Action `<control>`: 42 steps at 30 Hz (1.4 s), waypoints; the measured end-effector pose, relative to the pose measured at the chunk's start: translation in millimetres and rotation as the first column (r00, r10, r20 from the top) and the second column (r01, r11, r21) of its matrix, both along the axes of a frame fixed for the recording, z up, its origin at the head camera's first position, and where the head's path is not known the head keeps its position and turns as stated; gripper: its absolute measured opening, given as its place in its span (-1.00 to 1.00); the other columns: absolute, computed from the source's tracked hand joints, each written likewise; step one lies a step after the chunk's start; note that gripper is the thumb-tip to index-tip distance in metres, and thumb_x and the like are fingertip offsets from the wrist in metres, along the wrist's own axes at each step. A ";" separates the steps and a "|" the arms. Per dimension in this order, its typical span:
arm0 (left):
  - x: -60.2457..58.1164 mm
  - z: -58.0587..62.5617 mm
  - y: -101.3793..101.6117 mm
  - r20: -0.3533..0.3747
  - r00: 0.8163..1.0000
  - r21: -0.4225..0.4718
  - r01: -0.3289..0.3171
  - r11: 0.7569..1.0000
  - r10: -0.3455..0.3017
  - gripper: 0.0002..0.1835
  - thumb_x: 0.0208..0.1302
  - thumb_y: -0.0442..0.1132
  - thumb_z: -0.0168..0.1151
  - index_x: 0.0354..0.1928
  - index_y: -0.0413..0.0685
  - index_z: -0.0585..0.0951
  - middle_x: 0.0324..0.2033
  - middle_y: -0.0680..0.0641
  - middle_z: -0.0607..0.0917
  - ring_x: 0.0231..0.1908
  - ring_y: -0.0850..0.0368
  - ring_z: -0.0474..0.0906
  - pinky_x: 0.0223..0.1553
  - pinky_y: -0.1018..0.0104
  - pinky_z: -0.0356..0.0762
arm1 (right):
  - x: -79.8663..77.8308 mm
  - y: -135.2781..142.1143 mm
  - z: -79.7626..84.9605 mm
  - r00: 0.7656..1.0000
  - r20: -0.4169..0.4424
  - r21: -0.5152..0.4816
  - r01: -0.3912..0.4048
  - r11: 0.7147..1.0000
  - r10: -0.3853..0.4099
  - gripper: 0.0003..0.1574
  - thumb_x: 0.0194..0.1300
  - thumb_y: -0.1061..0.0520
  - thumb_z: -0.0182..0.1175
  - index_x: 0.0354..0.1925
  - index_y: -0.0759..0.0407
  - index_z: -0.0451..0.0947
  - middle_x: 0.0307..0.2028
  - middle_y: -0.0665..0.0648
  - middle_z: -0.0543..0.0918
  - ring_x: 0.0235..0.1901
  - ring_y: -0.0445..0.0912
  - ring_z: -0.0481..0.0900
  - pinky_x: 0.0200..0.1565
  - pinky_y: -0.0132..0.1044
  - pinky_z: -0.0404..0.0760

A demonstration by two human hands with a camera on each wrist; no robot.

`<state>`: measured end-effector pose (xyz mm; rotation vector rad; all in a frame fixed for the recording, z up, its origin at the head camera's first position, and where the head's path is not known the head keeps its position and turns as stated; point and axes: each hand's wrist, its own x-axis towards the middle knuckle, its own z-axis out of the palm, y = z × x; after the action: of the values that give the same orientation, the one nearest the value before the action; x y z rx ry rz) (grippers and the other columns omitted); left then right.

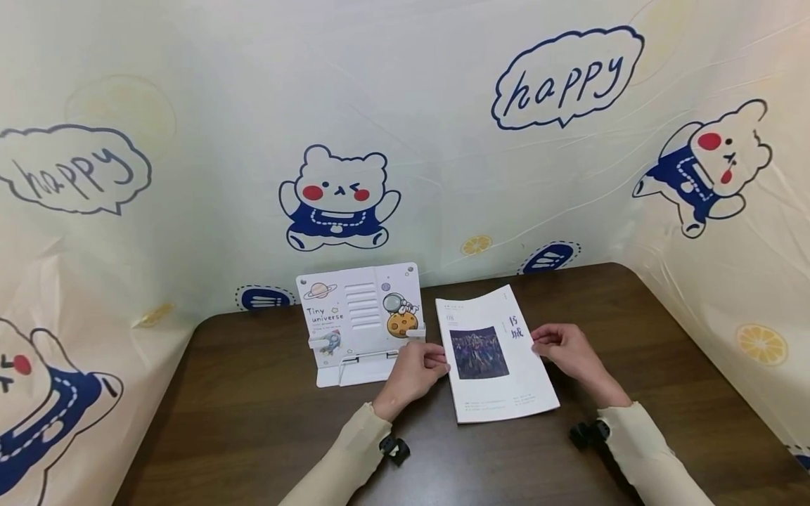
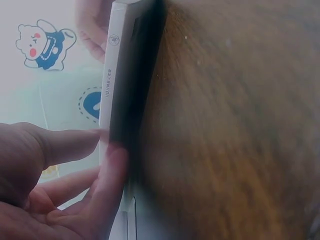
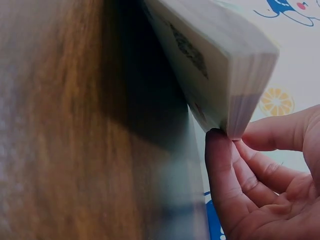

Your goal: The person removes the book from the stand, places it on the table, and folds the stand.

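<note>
Right of the white stand [image 1: 363,316], above the table [image 1: 253,422], the book [image 1: 496,390] is held: spine edge pinched by left hand [image 1: 414,372], opposite long edge pinched by right hand [image 1: 571,353]. Long axis pointed away from the body, top skewed left; stand neared more by left hand.

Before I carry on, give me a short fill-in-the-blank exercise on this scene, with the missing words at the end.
1. The left hand and right hand grip the book from opposite sides; the one nearer the white stand is the ____ hand.
2. Large lettering on the stand reads "Tiny ____".
3. The word inside the right-hand speech bubble on the backdrop is "____".
4. The wooden tabletop is coloured ____.

Missing words: left; universe; happy; brown.
</note>
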<state>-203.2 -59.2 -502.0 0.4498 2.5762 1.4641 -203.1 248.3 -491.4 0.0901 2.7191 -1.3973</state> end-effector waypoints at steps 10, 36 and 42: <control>0.7 -0.1 -1.6 0.028 1.000 -0.031 0.016 0.999 -0.015 -0.74 0.26 -0.42 0.42 -0.04 -0.42 0.72 -0.24 -0.27 0.83 -0.26 0.02 0.81 -0.24 0.35 0.75 | 0.0 3.2 -2.1 0.999 0.035 -0.042 -0.015 0.999 0.016 -0.71 0.36 0.29 0.27 -0.01 0.44 0.64 -0.16 0.35 0.76 -0.28 -0.05 0.64 -0.25 -0.30 0.71; 3.5 6.4 -2.2 0.093 0.995 -0.125 0.040 0.991 -0.028 -0.70 0.30 -0.22 0.45 -0.03 -0.28 0.75 -0.36 -0.04 0.71 -0.44 0.25 0.51 -0.41 0.44 0.46 | -1.4 4.5 -5.6 0.993 0.104 0.015 -0.054 0.998 0.052 -0.65 0.38 0.27 0.27 0.05 0.46 0.64 -0.15 0.36 0.74 -0.31 -0.06 0.64 -0.17 -0.15 0.81; 3.9 7.8 -3.4 0.102 0.995 -0.132 0.035 0.991 -0.021 -0.71 0.31 -0.20 0.44 -0.04 -0.25 0.76 -0.37 -0.01 0.70 -0.48 0.28 0.49 -0.44 0.46 0.43 | -0.4 3.6 -5.1 0.993 0.107 0.025 -0.045 0.999 0.042 -0.65 0.38 0.26 0.28 0.06 0.44 0.65 -0.12 0.37 0.72 -0.30 -0.06 0.62 -0.16 -0.16 0.80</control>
<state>-199.2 -62.7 -494.2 0.3831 2.5576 1.2609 -203.4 251.9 -496.5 0.1031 2.6373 -1.3041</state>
